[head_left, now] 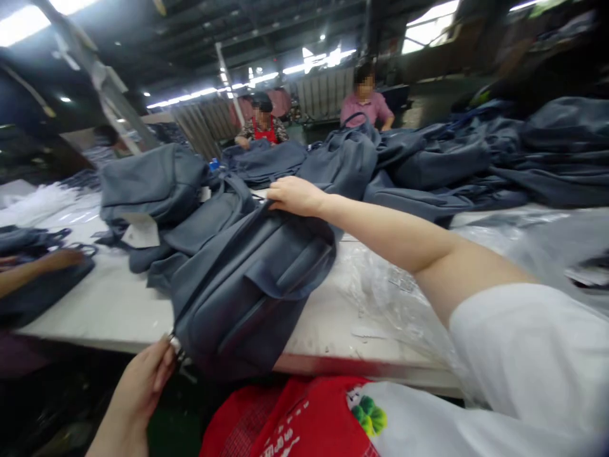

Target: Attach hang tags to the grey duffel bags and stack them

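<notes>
While the long white table (109, 311) carries a heap of bags (476, 158) off at two o'clock, the grey backpack (252, 285) in play lies dead centre with its lower end hanging over the near edge. Clear plastic sheeting (390, 285) is spread just at its three o'clock. Right hand (295, 195) sits on the pack's top end at twelve o'clock, fingers curled over the edge and gripping it, and down at seven o'clock the left hand (147, 381) is pinched tight on the smallest piece out here: the metal zipper pull (175, 344).
</notes>
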Tool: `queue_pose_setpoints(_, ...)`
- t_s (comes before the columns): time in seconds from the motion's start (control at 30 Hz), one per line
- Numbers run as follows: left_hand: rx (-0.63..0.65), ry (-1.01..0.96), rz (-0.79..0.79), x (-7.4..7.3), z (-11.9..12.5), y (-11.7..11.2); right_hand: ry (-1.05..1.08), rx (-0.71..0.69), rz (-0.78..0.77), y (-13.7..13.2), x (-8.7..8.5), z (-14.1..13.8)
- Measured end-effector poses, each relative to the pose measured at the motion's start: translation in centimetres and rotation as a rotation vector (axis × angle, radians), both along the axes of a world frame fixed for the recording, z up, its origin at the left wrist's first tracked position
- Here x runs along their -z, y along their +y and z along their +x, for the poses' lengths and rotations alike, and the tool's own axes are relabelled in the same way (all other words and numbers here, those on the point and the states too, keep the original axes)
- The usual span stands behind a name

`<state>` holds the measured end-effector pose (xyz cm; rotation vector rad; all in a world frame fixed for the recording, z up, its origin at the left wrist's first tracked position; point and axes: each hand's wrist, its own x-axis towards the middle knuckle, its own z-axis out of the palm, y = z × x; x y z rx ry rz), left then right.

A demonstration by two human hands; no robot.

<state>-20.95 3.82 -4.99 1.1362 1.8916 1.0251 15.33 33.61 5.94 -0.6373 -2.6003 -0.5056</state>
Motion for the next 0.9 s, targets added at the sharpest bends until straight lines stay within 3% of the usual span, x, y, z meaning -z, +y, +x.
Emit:
queue_pose_setpoints(0.2, 0.084, -0.134, -0.051, -1.0, -0.1, 0.4, 0.032, -0.056, -0.018, 1.0, 0.1, 2.0)
queue_pose_setpoints(0.47, 0.086, -0.053, -0.053, 1.7, 0.4, -0.3, -0.016, -0.054, -0.055, 0.8, 0.3, 1.0)
queue_pose_setpoints(0.57, -0.006, 0.01, 0.014, 0.4, 1.5, 0.2, 0.015, 0.008, -0.073, 1.8, 0.3, 0.8)
queue_pose_setpoints(0.77, -0.046, -0.015, 0.1, -4.5, 2.5, 2.6, 0.001, 0.134, -0.092, 3.3, -0.2, 1.9)
queue_pose_setpoints(0.83, -0.014, -0.017, 0.089, -4.7, 2.5, 2.9, -0.01, 0.138, -0.097, 3.4, -0.1, 2.5)
queue_pose_setpoints(0.9, 0.03, -0.002, 0.059, -3.8, 2.8, 2.6, -0.015, 0.137, -0.112, 3.1, 0.0, 2.9)
